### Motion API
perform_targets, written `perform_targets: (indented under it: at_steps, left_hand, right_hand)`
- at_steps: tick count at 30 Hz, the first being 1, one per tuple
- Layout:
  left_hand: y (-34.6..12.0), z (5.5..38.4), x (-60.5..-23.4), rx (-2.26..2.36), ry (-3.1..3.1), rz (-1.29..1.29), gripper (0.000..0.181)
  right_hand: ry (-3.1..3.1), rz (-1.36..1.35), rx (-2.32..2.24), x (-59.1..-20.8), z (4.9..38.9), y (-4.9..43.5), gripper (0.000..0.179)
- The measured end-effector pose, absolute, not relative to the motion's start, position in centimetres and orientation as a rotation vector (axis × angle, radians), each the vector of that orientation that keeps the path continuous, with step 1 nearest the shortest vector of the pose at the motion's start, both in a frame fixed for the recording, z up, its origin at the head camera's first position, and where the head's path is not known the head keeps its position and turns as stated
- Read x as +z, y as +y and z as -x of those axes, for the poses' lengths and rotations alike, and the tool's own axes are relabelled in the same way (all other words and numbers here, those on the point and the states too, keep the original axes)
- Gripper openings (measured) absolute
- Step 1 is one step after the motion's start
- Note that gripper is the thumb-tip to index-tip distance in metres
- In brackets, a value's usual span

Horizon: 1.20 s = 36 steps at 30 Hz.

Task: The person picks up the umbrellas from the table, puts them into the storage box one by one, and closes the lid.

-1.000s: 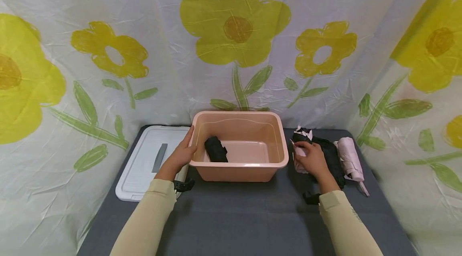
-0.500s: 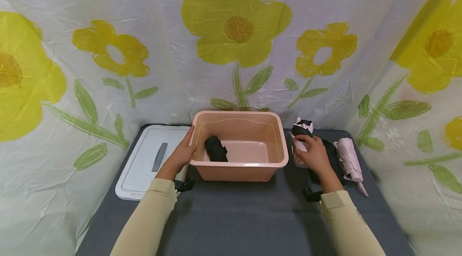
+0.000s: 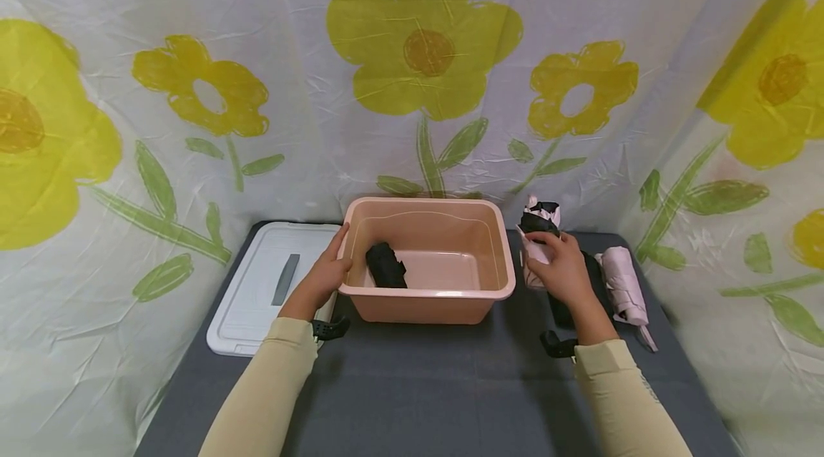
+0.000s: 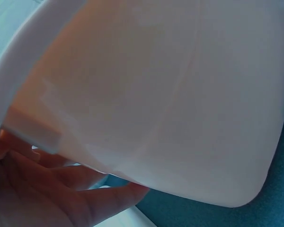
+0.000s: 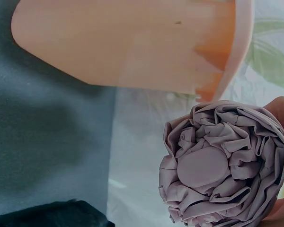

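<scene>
A peach plastic bin [image 3: 412,309] stands mid-table with a folded black umbrella [image 3: 386,267] lying inside at its left. My left hand [image 3: 322,277] grips the bin's left end at the rim; in the left wrist view its fingers [image 4: 111,201] lie along the outer wall. To the right of the bin, my right hand [image 3: 566,271] holds a folded pink umbrella [image 3: 534,272] with black cloth at its far end. Its gathered pink folds and round end cap [image 5: 203,166] face the right wrist camera. Part of this umbrella is hidden behind the fingers.
A second pink umbrella [image 3: 623,285] lies rolled at the table's right edge. Beside it, a black umbrella [image 3: 561,312] is partly covered by my right forearm. A white lid [image 3: 247,300] with a grey handle lies left of the bin. Flowered sheeting [image 3: 302,121] hangs behind.
My right hand has raised the pink umbrella slightly and shifted it toward the back. More of the black umbrella beneath has been uncovered. The left hand and bin stay put.
</scene>
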<state>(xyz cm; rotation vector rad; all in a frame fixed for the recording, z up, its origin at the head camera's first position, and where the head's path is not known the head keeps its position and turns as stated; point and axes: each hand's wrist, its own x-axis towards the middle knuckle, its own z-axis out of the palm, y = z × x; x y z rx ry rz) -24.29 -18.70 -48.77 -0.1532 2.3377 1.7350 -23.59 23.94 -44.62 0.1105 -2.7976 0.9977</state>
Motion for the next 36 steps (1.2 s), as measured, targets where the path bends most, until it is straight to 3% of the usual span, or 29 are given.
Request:
perform_targets:
  at_steps: [36]
  left_hand:
    - [-19.0, 24.4, -49.2, 1.716, 2.332, 0.137, 0.087]
  right_hand:
    - [-2.757, -0.358, 0.980, -40.8, 23.1, 19.9, 0.041]
